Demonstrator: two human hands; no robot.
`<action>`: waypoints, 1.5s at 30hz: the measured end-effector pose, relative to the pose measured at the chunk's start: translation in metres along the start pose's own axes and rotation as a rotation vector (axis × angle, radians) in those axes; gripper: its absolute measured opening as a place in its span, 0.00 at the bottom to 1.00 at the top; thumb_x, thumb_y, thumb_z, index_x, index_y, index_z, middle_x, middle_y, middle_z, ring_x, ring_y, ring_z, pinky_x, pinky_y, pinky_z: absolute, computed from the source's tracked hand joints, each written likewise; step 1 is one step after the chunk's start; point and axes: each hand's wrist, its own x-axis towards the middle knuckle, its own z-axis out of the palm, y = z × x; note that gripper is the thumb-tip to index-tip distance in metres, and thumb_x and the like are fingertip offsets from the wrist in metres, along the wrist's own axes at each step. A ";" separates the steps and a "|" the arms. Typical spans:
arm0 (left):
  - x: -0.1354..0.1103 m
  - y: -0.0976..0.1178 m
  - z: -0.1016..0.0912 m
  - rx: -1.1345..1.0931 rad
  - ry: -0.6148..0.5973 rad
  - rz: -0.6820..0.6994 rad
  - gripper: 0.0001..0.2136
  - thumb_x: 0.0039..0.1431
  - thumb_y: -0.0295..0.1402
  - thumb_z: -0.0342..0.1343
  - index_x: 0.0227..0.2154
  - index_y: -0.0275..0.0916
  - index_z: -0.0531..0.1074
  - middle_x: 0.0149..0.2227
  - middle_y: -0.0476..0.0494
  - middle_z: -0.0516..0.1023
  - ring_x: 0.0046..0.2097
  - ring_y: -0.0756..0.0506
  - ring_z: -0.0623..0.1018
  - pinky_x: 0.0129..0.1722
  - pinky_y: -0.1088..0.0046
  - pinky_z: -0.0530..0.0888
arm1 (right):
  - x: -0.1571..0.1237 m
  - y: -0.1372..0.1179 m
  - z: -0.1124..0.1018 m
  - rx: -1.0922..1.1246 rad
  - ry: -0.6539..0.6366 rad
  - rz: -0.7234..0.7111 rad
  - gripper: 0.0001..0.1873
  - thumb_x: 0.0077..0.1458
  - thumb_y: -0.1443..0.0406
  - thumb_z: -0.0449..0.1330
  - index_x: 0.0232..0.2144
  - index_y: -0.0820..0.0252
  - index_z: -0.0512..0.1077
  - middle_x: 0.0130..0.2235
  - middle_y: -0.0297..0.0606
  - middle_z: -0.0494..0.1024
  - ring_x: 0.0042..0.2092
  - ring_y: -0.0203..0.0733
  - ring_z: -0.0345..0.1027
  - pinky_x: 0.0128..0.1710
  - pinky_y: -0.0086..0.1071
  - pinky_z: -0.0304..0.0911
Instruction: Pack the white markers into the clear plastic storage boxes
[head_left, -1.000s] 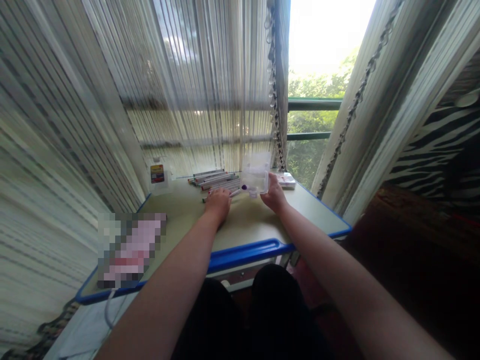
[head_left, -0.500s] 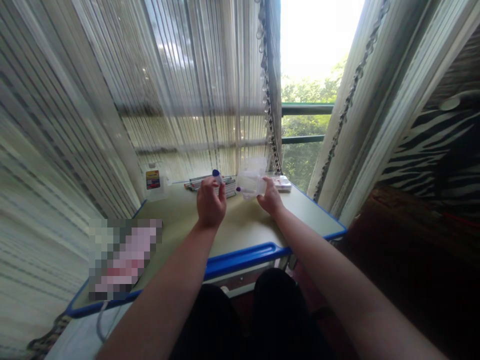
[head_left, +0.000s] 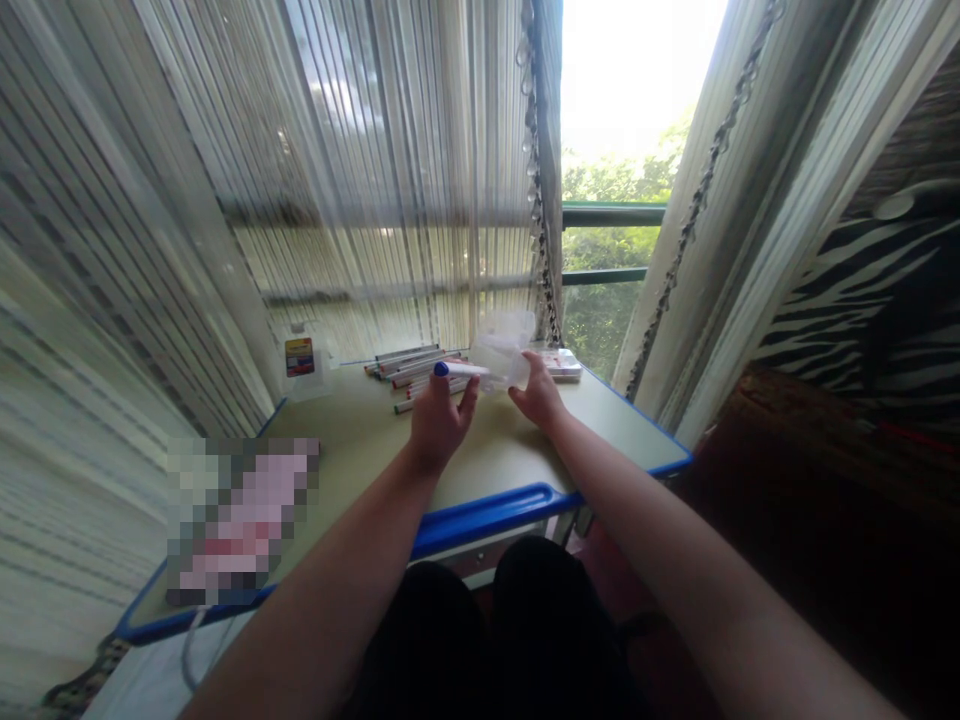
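Observation:
My left hand grips a white marker with a blue cap. The marker lies nearly level, its capped end to the left and its other end at the mouth of a clear plastic container. Around that container's right side my right hand is closed, thumb below and fingers above. The container is tilted toward the left hand; what is inside it is hard to make out. Behind the left hand several loose markers lie in a heap, partly covered by that hand.
A clear case with a label stands at the table's back left. A white box sits behind my right hand. A blurred pink object lies at the left on the blue-edged table. Curtains hang close behind.
My left hand has moved right, turning the marker from upright to level and bringing it to the container. The purple-ended marker end seen at the container's mouth no longer shows.

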 end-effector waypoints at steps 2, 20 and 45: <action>0.001 0.002 0.000 0.036 -0.034 0.032 0.10 0.60 0.37 0.49 0.41 0.38 0.65 0.40 0.38 0.76 0.42 0.43 0.76 0.45 0.67 0.72 | 0.000 -0.001 0.000 -0.006 -0.007 -0.013 0.31 0.39 0.70 0.58 0.49 0.62 0.58 0.47 0.49 0.67 0.50 0.52 0.63 0.55 0.49 0.58; 0.003 0.015 0.003 -0.051 -0.137 0.102 0.08 0.57 0.35 0.52 0.38 0.40 0.69 0.40 0.43 0.78 0.52 0.44 0.73 0.54 0.63 0.68 | -0.002 -0.003 0.001 -0.019 -0.026 -0.067 0.30 0.41 0.68 0.62 0.48 0.63 0.59 0.47 0.50 0.70 0.50 0.53 0.65 0.54 0.51 0.58; 0.002 0.026 0.001 0.064 -0.236 0.125 0.13 0.58 0.42 0.50 0.40 0.41 0.72 0.35 0.45 0.77 0.44 0.42 0.71 0.48 0.61 0.59 | -0.004 -0.019 -0.004 -0.013 -0.139 -0.056 0.27 0.40 0.66 0.62 0.45 0.59 0.59 0.41 0.45 0.75 0.41 0.51 0.71 0.41 0.45 0.66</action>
